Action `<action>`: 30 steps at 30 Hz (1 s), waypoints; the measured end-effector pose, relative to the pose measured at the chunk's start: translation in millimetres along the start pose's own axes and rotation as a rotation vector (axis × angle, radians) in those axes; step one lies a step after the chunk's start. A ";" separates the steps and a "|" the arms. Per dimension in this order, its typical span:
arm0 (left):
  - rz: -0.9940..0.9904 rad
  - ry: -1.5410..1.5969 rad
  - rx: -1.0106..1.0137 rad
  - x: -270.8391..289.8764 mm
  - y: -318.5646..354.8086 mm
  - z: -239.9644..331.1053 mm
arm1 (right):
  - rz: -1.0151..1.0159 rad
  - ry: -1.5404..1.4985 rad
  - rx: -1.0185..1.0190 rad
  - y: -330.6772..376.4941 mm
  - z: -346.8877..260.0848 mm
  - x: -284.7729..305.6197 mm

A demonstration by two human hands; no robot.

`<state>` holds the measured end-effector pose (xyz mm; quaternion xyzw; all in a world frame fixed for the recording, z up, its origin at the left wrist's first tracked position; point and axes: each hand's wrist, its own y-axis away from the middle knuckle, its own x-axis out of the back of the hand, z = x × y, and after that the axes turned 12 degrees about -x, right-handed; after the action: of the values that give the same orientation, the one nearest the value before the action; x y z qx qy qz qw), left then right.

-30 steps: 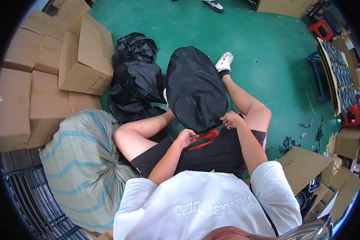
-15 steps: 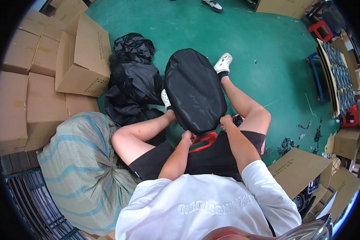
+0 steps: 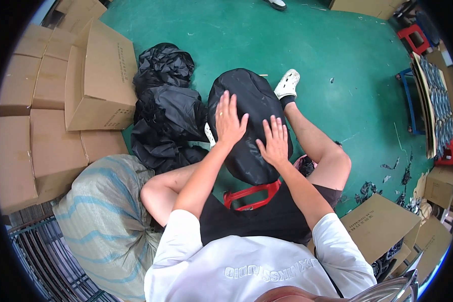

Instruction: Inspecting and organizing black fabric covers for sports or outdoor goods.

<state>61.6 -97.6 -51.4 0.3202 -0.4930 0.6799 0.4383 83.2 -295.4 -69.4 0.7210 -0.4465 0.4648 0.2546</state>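
A large black oval piece with a smooth, slightly shiny cover (image 3: 254, 103) lies between my legs. What is inside the cover is hidden. My left hand (image 3: 230, 123) rests flat on its upper left part, fingers stretched out. Lower down on the right side, my right hand (image 3: 274, 145) also lies flat with spread fingers. Neither hand grips anything. Just below the near end of the oval piece, part of a red plastic frame (image 3: 273, 188) shows against my black shorts.
Crumpled black sheeting (image 3: 171, 108) is heaped left of the oval piece. Cardboard boxes (image 3: 58, 146) are stacked further left, above a bulging striped woven sack (image 3: 103, 221). An open carton (image 3: 380, 221) sits at lower right. A blue-framed cart (image 3: 406, 100) carries stacked sheets at far right.
Both hands have left the near edge of the oval piece, moved forward and opened flat on its top. The oval piece has shifted slightly toward me in the picture.
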 end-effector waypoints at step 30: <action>-0.251 0.027 1.602 41.4 193.9 -213.9 | 0.066 0.293 -0.458 61.0 153.6 162.0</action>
<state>-132.8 92.3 -157.2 0.5815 0.1886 0.7761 0.1548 124.9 -510.3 5.7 0.5546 -0.5216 0.4592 0.4576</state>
